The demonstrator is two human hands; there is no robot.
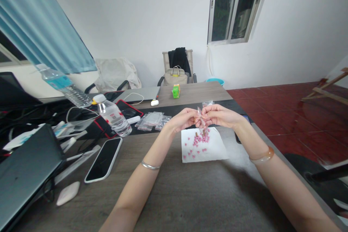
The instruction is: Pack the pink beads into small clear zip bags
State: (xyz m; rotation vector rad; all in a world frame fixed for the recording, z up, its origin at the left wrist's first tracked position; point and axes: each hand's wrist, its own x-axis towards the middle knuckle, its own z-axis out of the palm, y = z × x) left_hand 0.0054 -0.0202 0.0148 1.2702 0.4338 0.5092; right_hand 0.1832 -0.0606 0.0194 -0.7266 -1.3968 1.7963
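Observation:
My left hand and my right hand meet above the table, their fingertips pinching a small clear plastic bag from both sides. The bag hangs upright, with something small and brown visible in its lower end. Directly below lies a white paper sheet holding scattered pink beads. Neither hand touches the sheet or the beads. A few flat clear zip bags lie to the left of my left hand.
A black smartphone, a plastic water bottle and a laptop lie left of my arms, among cables. A green box stands further back. The table's right edge drops to a red tiled floor.

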